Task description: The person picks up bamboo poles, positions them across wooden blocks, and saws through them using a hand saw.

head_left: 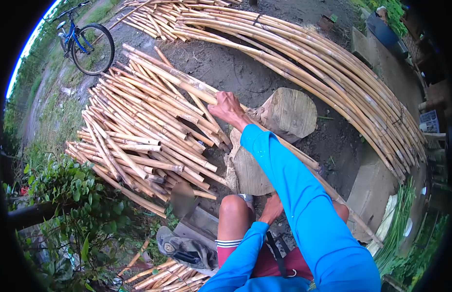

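My right hand (229, 108) is closed around a long bamboo pole (294, 150), which slants from the upper left to the lower right. The pole passes over two wooden stumps, an upper one (295, 114) and a lower one (252, 170). Between my knees, just below the lower stump, is my left hand (272, 209); its fingers are mostly hidden beside my right sleeve, so what it holds, if anything, does not show. Left of the stumps lies a pile of cut bamboo pieces (143, 107), with some ends close to the lower stump.
Long bamboo poles (313, 61) arc across the top and right. A blue bicycle (80, 41) stands at upper left. A cap (184, 248) lies by my left knee, above more cut bamboo (175, 277). Leafy plants (75, 194) are at left, green stalks (398, 224) at right.
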{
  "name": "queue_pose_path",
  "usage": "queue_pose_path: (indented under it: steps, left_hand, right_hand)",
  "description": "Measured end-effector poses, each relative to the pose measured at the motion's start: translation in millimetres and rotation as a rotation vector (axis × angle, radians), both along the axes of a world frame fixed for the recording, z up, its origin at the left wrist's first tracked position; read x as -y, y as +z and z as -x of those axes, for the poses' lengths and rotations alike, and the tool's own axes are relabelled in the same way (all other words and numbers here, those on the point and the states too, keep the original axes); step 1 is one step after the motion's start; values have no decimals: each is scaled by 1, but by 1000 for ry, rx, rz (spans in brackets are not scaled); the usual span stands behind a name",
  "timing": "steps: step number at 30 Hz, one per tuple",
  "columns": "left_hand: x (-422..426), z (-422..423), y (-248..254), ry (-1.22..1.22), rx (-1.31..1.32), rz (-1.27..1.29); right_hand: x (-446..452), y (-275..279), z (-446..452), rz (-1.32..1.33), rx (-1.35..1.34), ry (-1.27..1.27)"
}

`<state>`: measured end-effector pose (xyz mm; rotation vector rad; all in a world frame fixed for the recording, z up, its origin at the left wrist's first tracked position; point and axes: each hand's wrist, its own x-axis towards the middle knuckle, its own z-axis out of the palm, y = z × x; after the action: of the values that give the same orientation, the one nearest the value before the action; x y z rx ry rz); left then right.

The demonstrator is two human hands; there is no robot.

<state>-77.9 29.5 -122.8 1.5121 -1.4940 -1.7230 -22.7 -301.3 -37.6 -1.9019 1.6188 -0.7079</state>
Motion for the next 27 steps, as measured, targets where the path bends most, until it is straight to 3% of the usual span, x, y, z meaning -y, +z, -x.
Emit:
queue_pose_path:
  steps: [5,10,19,27]
  left_hand:
    - [-20,-11,-17,-43,-31,-75]
    - [-12,-24,-4,-62,3,-128]
    - [-22,-22,-14,-52,-80,-71]
    - [3,-20,29,-3,-106,76]
  right_hand:
    - [5,-37,-6,202,80,-24]
    - [4,-32,-10,171,81,-20]
    - [18,-83,-8,121,133,-40]
    - [11,-54,-1,75,108,-56]
